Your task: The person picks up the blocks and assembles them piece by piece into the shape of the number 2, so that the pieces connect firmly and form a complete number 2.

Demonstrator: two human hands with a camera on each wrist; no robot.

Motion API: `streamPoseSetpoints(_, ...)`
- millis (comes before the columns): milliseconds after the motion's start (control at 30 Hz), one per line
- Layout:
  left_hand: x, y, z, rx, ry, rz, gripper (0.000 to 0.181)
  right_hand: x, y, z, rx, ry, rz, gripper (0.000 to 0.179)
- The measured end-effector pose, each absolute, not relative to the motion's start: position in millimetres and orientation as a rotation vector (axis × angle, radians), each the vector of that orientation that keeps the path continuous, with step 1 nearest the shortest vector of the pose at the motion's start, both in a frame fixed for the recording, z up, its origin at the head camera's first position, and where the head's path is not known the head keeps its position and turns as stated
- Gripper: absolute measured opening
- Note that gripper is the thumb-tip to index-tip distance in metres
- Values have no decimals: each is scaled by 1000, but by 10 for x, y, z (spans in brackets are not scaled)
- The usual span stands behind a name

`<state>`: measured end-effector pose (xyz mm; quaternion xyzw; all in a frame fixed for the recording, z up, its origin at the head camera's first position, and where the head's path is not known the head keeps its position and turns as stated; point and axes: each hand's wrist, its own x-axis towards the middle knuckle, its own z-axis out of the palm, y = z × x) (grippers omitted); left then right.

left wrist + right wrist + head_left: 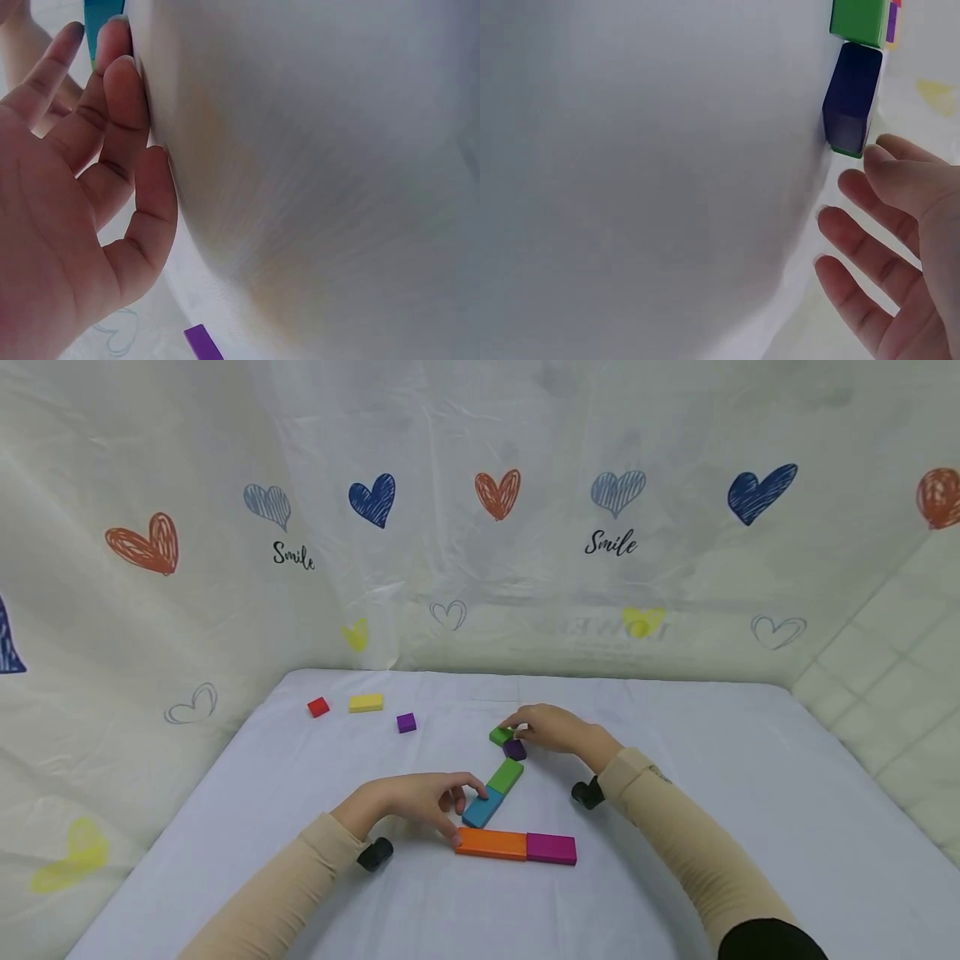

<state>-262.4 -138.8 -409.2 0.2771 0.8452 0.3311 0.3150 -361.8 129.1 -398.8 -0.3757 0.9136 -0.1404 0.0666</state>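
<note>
My left hand [423, 797] lies over the blue block [482, 808], its index fingertip on that block and its thumb at the left end of the orange block [491, 843]. In the left wrist view its other fingers bend loosely, holding nothing. A light green block [506, 775] continues from the blue one. Farther back, my right hand [557, 729] pinches a green block [500, 736] by thumb and index finger; their contact is partly hidden. Against that block stands a dark purple block [853, 97]. A magenta block [551, 849] adjoins the orange one.
Toward the back left lie a red block [318, 707], a yellow block [366, 703] and a purple block [406, 722]. A white cloth [300, 893] covers the table. Behind it hangs a pale curtain [525, 577] with printed hearts.
</note>
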Motion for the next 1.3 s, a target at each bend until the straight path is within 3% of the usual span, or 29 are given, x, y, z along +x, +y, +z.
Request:
streamPoseSetpoints(300, -2639, -1398, -4119, 759, 2231, 868, 56, -3452, 1446, -3952, -1182, 2826, -532, 31)
streamPoseSetpoints(900, -2626, -1383, -4081, 799, 2276, 796, 52, -3045, 1603, -4042, -920, 2638, -996, 28)
streamPoseSetpoints(1300, -2599, -1379, -4034, 797, 2289, 772, 50, -3001, 1621, -4103, -871, 2560, -1075, 29)
